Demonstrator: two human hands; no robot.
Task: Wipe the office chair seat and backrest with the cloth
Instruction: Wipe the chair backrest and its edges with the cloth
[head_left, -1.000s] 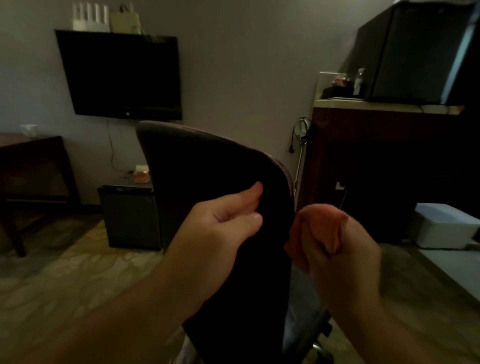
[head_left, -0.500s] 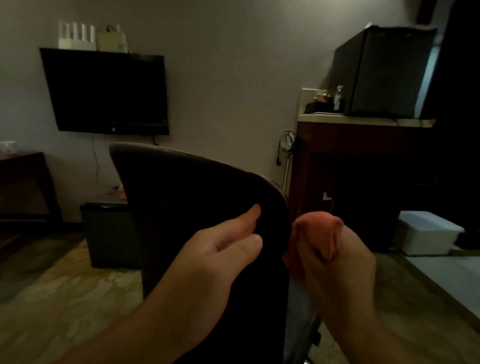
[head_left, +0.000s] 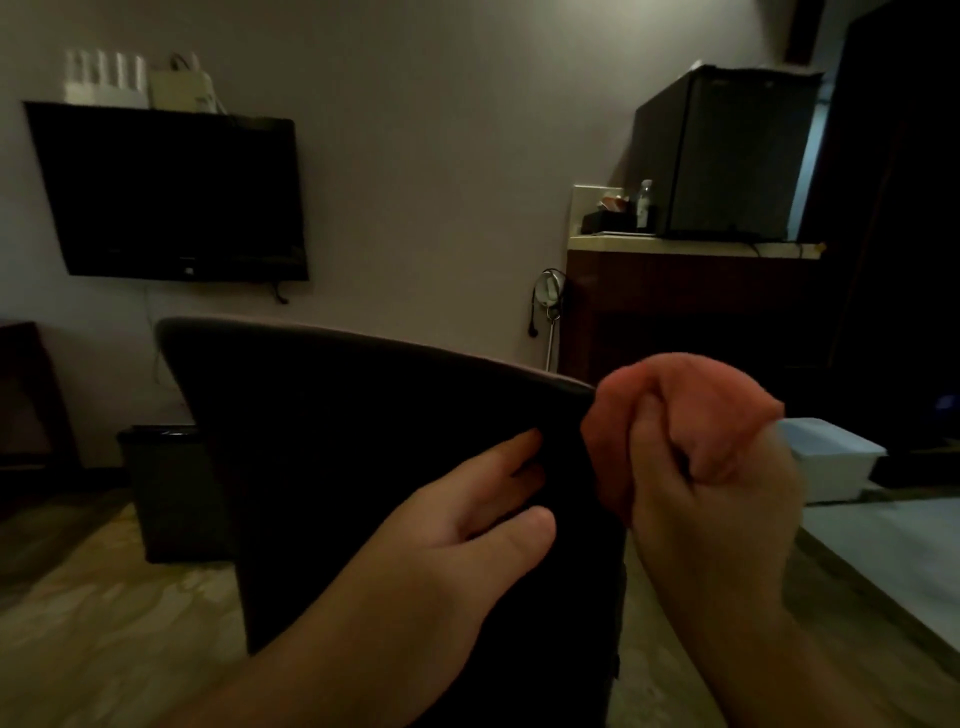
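Observation:
The dark backrest (head_left: 332, 431) of the office chair fills the middle of the view, seen from behind; its seat is hidden. My left hand (head_left: 467, 535) holds the backrest's right edge, fingers on the back face and thumb near the rim. My right hand (head_left: 711, 509) grips a bunched pinkish-orange cloth (head_left: 691, 400) and presses it against the upper right corner of the backrest.
A black TV (head_left: 171, 192) hangs on the wall at the left. A small dark cabinet (head_left: 166, 493) stands on the floor behind the chair. At the right are a wooden counter (head_left: 696, 312) with a black fridge (head_left: 727, 150) and a white box (head_left: 826, 462) on the floor.
The chair's backrest has turned and now shows wider. My right hand with the cloth has risen to the top right corner. My left hand stays on the edge.

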